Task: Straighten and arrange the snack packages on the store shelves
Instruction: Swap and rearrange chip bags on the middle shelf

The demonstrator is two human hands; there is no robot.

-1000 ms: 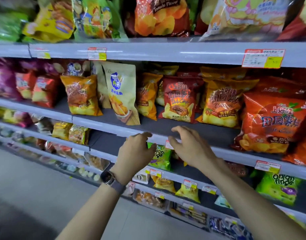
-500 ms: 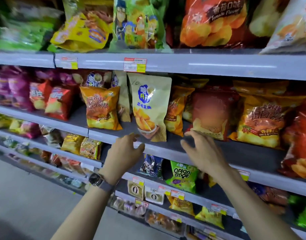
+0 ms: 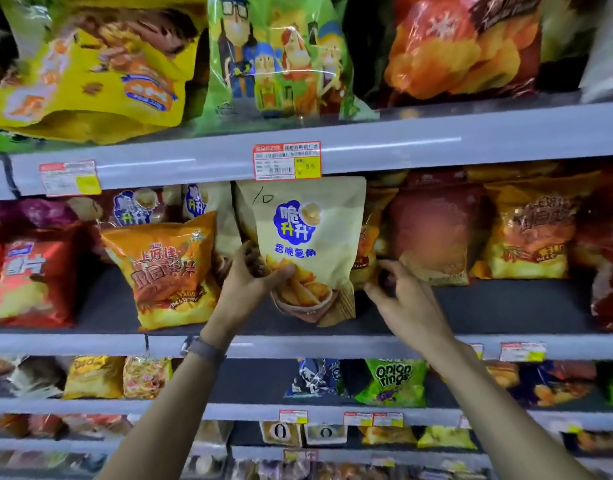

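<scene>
A tall beige pouch (image 3: 308, 237) with a blue logo stands upright mid-shelf on the middle shelf (image 3: 505, 306). My left hand (image 3: 249, 282) grips its lower left edge, thumb across the front. My right hand (image 3: 402, 299) hovers at the pouch's lower right corner with thumb and curled fingers apart, holding nothing; its fingertips reach toward an orange bag (image 3: 370, 237) half hidden behind the pouch. An orange chip bag (image 3: 166, 268) leans just left of the pouch.
More bags line the same shelf: a red one (image 3: 34, 275) at far left, a dull red one (image 3: 433, 233) and a yellow-orange one (image 3: 530, 237) to the right. The upper shelf rail (image 3: 402, 147) with a price tag (image 3: 287, 160) hangs just above the pouch. Lower shelves hold small packs.
Both hands rose from the shelf's front edge to the beige pouch. The left hand took hold of its lower left edge; the view moved closer and left.
</scene>
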